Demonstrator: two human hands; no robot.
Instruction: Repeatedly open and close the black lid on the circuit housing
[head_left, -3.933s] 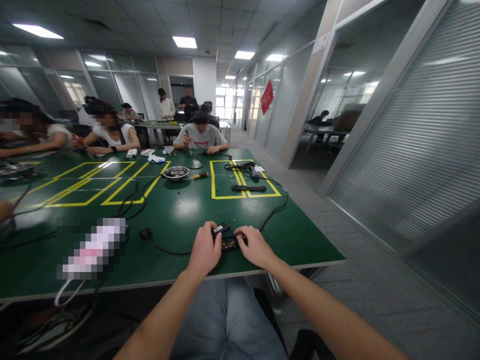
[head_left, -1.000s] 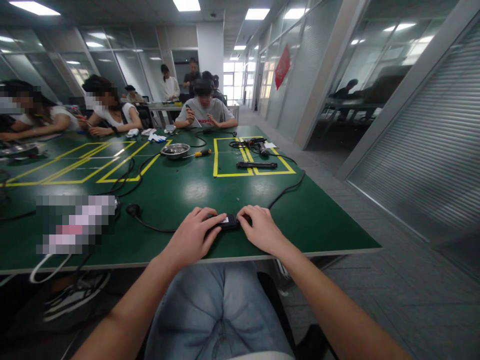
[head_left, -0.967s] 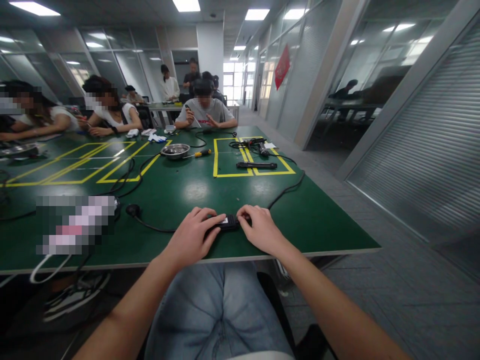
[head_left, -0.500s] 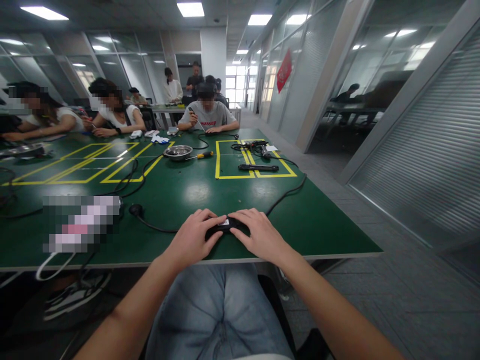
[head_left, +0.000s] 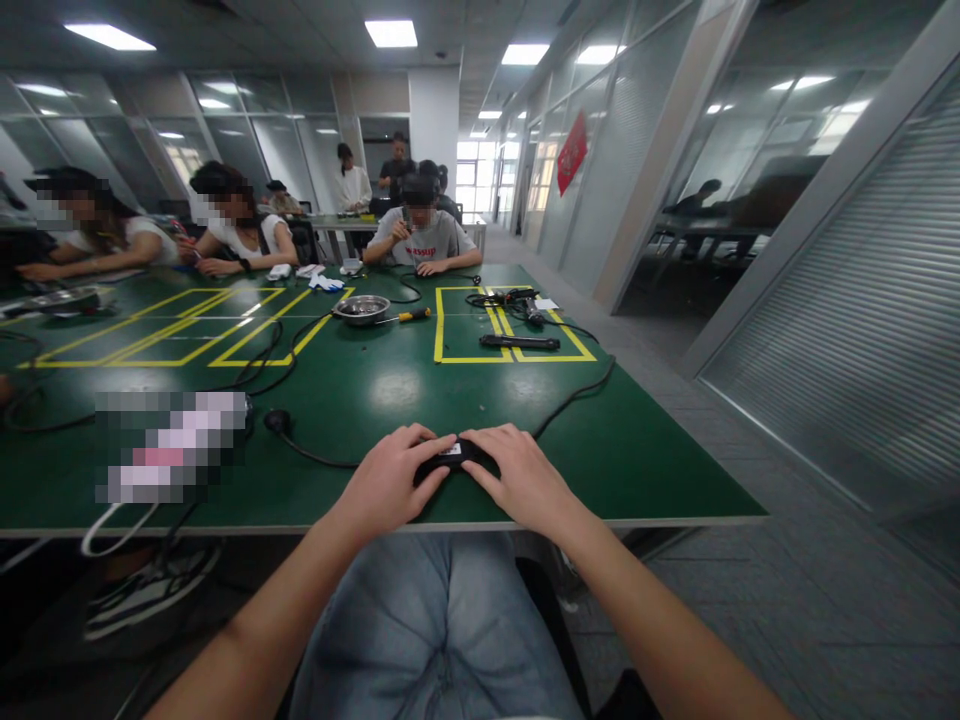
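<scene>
Near the front edge of the green table (head_left: 420,400), a black power adapter (head_left: 453,450) with a small white label lies between my hands. My left hand (head_left: 386,478) grips its left end, with fingers over the far side and thumb on the near side. The other end is held the same way by my right hand (head_left: 525,475). Both palms cover much of the adapter. A cable runs leftward from behind my left hand to a black plug (head_left: 277,422). Another black cable (head_left: 574,395) leads from beyond my right hand toward the back.
Yellow tape outlines hold a black bar-shaped part (head_left: 519,342) and a bundle of cables (head_left: 517,298). A metal bowl (head_left: 361,310) stands beside a yellow-handled screwdriver (head_left: 414,314). Left of me lies a blurred-out pink object (head_left: 176,445). Several people sit around the table.
My hands keep their hold on the adapter, almost unmoved. The view has shifted slightly. Across the table, a person's raised hand has moved closer to their head.
</scene>
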